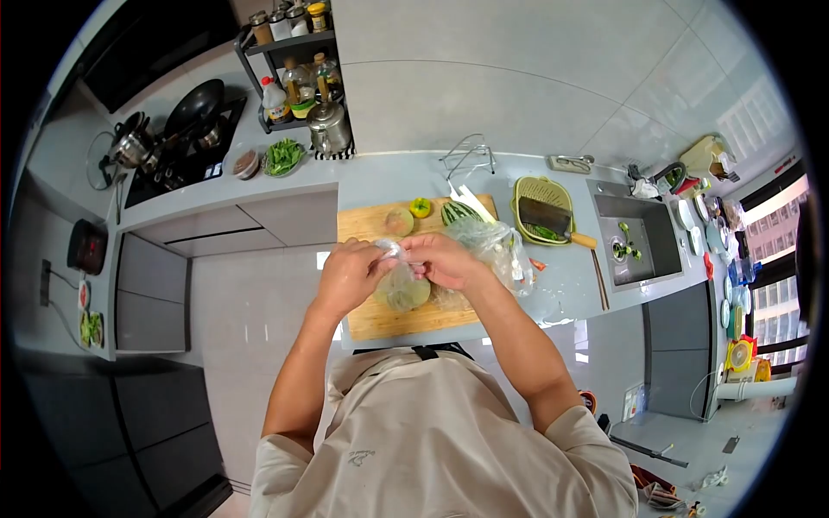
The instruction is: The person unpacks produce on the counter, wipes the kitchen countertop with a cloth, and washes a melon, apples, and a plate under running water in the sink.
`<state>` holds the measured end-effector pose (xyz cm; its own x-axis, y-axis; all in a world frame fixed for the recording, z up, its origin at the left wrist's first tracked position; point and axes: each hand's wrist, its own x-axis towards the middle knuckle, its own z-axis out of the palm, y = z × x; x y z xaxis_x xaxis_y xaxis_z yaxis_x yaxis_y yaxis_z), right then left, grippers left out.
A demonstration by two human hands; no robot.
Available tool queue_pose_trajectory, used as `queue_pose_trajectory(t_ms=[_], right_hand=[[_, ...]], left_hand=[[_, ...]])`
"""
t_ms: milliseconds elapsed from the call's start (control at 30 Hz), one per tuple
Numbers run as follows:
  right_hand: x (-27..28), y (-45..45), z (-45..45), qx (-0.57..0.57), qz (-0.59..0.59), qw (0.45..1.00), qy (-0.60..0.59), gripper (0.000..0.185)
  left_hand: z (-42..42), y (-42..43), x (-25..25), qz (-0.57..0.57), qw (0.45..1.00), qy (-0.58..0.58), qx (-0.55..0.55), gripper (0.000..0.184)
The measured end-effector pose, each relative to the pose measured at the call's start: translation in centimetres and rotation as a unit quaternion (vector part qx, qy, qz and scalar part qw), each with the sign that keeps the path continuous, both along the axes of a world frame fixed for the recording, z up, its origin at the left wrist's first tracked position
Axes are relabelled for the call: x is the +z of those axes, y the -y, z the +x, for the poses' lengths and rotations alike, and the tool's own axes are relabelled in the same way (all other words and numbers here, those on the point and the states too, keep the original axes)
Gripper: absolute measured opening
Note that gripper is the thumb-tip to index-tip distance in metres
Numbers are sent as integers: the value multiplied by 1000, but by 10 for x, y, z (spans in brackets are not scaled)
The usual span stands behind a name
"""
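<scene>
My left hand [344,274] and my right hand [442,261] meet over a wooden cutting board [367,323]. Their fingers pinch the gathered top of a clear plastic bag [401,283], which hangs between them. Something round and pale green shows through or behind the bag; I cannot tell which. Beyond my hands on the board lie a pale round thing [399,222], a yellow-green pepper [420,207] and a dark-striped green vegetable or melon [459,212], partly covered. Beside my right hand is a crumpled translucent bag [496,250] with contents I cannot make out.
A cleaver [544,216] lies across a yellow-green colander [528,186] to the right. Chopsticks [600,281] rest near the sink [661,259], which holds greens. At the back left are leafy greens [283,157], a metal pot [328,128], a spice rack and a wok [194,105].
</scene>
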<state>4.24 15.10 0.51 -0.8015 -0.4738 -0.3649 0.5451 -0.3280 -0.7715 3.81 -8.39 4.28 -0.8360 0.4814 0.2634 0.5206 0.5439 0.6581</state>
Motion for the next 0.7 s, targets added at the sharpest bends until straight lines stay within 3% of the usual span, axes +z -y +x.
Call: queue_pose_trajectory(t_ms=[67,100,133,167,233,367,433,500,533,600,633,667,700], right_hand=[[-1,-6,-1,37,35,997,-49,21],[-7,-14,-1,13,222,954,-199,20],[-14,-23,-1,-12,395,854,-337,20],[-20,-37,0,-12,395,855,-336,20],[-29,-66,2,-73,566,740,-356,17],[-44,-86,11,-27,654,692,-305,17],[-46,-75,15,-84,681,661,-303,19],[-37,-78,12,-77,648,697,-296,20],[-29,-79,11,-74,615,729,-292,20],[-18,-76,9,-87,591,746,-295,22],[-12,-75,9,-101,566,762,-298,24],[-8,-72,9,-99,568,761,-298,24],[-2,-67,9,-93,453,856,-230,26]], left_hand=[[-4,7,-8,-2,998,47,-40,27],[-8,16,-17,-2,998,48,-40,27],[-13,30,-29,6,997,45,-63,27],[-19,45,-43,15,995,41,-86,28],[-24,87,-79,5,993,65,-102,27],[-8,128,-148,26,966,255,-13,32],[-8,126,-152,46,944,325,16,35],[-5,120,-159,301,857,415,50,27],[-3,112,-145,300,856,418,52,27],[-5,91,-118,460,766,444,-69,34],[-5,78,-121,461,765,444,-69,34],[-5,64,-124,419,801,427,-26,39],[-3,50,-127,373,833,407,18,46]])
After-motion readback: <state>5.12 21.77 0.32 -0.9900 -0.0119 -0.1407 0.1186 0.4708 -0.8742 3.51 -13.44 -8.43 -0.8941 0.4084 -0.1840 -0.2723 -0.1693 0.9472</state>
